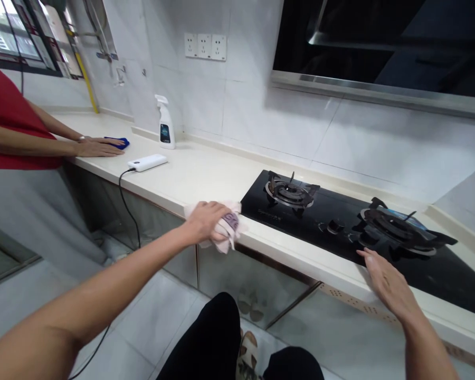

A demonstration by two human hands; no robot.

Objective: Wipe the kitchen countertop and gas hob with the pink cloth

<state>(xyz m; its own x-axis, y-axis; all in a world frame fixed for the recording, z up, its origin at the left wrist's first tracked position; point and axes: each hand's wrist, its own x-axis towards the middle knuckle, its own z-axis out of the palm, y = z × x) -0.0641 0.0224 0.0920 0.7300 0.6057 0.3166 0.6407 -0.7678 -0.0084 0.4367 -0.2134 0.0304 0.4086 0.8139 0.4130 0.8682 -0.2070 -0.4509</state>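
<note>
My left hand (204,219) presses a pale pink cloth (230,227) with dark print against the front edge of the cream countertop (209,171). The cloth hangs partly over that edge, just left of the black gas stove (257,206). Fingers stretched out, my right hand (386,279) lies at the stove's front rim, close to a control knob (366,238), and holds nothing. Two burners stand on the stove, the left burner (291,192) and the right burner (399,227). Something blue and flat shows behind the right one.
At the left, a person in a red top (8,105) rests their hands on a blue cloth (121,142). A white spray bottle (166,129) stands near the wall. A white power bank (147,162) with a black cable lies nearby. The range hood (380,89) overhangs the stove.
</note>
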